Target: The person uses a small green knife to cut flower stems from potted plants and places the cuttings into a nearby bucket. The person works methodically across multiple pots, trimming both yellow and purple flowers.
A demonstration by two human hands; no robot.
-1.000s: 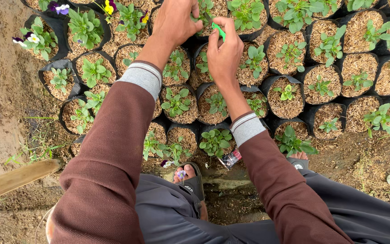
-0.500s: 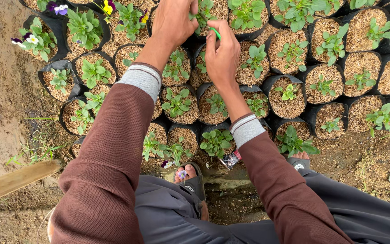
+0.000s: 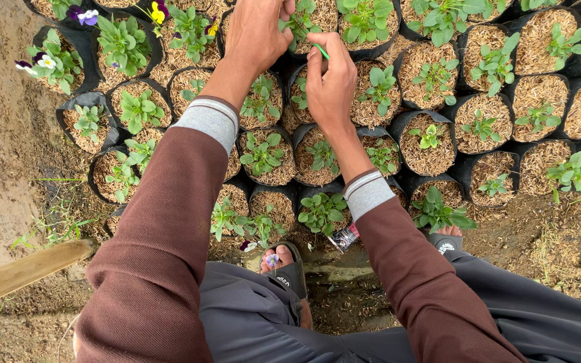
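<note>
While both arms in brown sleeves reach forward over rows of black plastic grow bags filled with straw-coloured husk, the right hand (image 3: 331, 84) pinches a thin green stick (image 3: 321, 51) between thumb and forefinger. Just beside it, the left hand (image 3: 255, 35) curls its fingers around a small green seedling (image 3: 298, 20) in a bag at the far edge of the bare soil.

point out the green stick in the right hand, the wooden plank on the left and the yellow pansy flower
thin green stick (image 3: 321, 52), head view, on the short length showing above the right hand's fingers
pale wooden plank (image 3: 25, 271), head view, mid-face
yellow pansy flower (image 3: 158, 13), head view, on its petals
</note>
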